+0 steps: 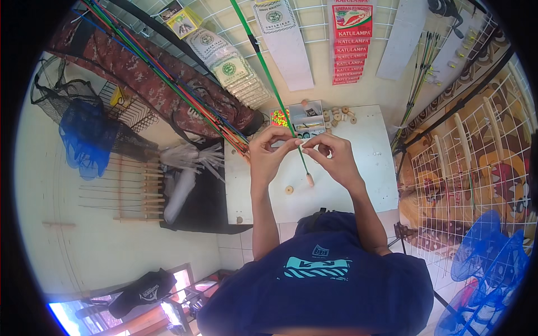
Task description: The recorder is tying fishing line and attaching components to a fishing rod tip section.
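A slim green fishing rod slants from the top of the view down to its short cork-coloured grip over the white table. My left hand is closed in a pinch, thumb and forefinger meeting beside the rod. Close by on the other side, my right hand also pinches, its fingertips almost touching the left ones. Whatever lies between the fingertips is too small to make out. On the tabletop, left of the grip, sits a small round wooden spool.
Behind my hands stand an open compartment box and a tray of bright beads. Several wooden spools cluster to their right. Colourful rods and a camouflage rod bag lean at left; blue nets hang at right.
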Available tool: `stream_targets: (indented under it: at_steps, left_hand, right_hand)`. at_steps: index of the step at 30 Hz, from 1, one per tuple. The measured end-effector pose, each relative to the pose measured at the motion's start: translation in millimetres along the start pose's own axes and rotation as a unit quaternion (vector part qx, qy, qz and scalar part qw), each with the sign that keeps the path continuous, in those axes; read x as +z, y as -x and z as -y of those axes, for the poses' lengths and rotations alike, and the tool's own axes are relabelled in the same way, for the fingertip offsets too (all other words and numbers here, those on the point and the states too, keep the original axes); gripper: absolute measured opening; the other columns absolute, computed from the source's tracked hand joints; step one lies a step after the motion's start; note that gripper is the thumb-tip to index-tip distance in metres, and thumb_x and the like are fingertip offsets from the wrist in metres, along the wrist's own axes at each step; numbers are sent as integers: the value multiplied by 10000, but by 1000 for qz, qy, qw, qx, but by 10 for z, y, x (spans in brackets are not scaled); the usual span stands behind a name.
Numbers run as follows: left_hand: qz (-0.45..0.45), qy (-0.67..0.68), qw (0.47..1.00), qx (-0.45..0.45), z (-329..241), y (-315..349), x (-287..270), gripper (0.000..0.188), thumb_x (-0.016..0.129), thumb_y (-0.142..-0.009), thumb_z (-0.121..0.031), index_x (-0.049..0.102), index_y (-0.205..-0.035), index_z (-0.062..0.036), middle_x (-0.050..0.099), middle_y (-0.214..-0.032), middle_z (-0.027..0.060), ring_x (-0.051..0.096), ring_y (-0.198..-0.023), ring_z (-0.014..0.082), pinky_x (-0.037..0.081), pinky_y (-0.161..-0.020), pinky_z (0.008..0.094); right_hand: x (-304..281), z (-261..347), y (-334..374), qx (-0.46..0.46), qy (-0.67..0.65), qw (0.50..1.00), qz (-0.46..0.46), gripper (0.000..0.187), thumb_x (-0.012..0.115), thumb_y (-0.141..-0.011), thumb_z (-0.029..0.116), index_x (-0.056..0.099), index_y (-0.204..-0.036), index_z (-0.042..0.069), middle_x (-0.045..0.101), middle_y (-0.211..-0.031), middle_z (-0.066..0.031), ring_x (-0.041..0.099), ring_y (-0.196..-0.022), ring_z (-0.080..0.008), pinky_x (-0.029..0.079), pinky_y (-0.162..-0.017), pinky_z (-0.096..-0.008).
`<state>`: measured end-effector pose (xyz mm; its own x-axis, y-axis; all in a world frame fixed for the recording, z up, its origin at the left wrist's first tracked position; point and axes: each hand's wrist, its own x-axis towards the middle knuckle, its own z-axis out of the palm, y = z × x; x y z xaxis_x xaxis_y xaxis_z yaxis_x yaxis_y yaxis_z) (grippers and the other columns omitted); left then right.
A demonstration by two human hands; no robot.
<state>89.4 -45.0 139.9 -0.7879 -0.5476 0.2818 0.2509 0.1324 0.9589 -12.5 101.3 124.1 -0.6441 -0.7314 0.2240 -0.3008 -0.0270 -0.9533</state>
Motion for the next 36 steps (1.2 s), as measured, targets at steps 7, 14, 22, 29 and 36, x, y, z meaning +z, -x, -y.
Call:
stream_targets:
  at_steps: [7, 14, 22, 29, 36]
  left_hand:
    - [-12, 9, 1000, -25, 0, -7, -2, 161, 695, -813, 37, 602, -944, 23, 662, -911, 91, 650, -832, 151, 539, -762, 264]
    - [44, 109, 991, -59, 97, -30, 71, 130, 565, -950, -88, 505, -1048, -26, 627, -890, 88, 570, -808, 138, 468, -767, 281]
    - [62, 100, 992, -43, 153, 1, 137, 173, 628, -910, -88, 574, -1053, -9, 569, -873, 20, 523, -802, 96, 444, -769, 259]
    - [96, 94, 989, -63, 183, -25, 59, 107, 671, -859, -30, 654, -958, 6, 607, -901, 36, 555, -824, 114, 449, -757, 264]
    - [110, 75, 987, -94, 205, -19, 43, 165, 737, -801, -26, 673, -952, -15, 635, -886, 7, 520, -763, 61, 406, -667, 219]
  right_hand:
    - [-55, -38, -32, 36, -295, 954, 39, 132, 645, -855, -15, 665, -983, -36, 679, -967, -98, 641, -909, -134, 499, -855, -277]
    - [7, -51, -34, -30, -328, 944, -11, 176, 657, -821, -80, 640, -995, -57, 665, -963, -130, 672, -912, -198, 552, -826, -310]
    - [35, -46, -45, -29, -371, 926, -69, 366, 716, -767, -90, 487, -1047, -39, 503, -1020, -100, 686, -895, -238, 589, -766, -289]
    - [-36, 27, 15, -75, -149, 983, -80, 327, 727, -775, -43, 479, -987, -12, 477, -935, -77, 685, -852, -211, 585, -698, -283]
    - [-73, 200, 23, -149, 38, 986, -66, 217, 718, -817, 76, 531, -884, -9, 481, -874, -84, 621, -734, -184, 550, -681, -306]
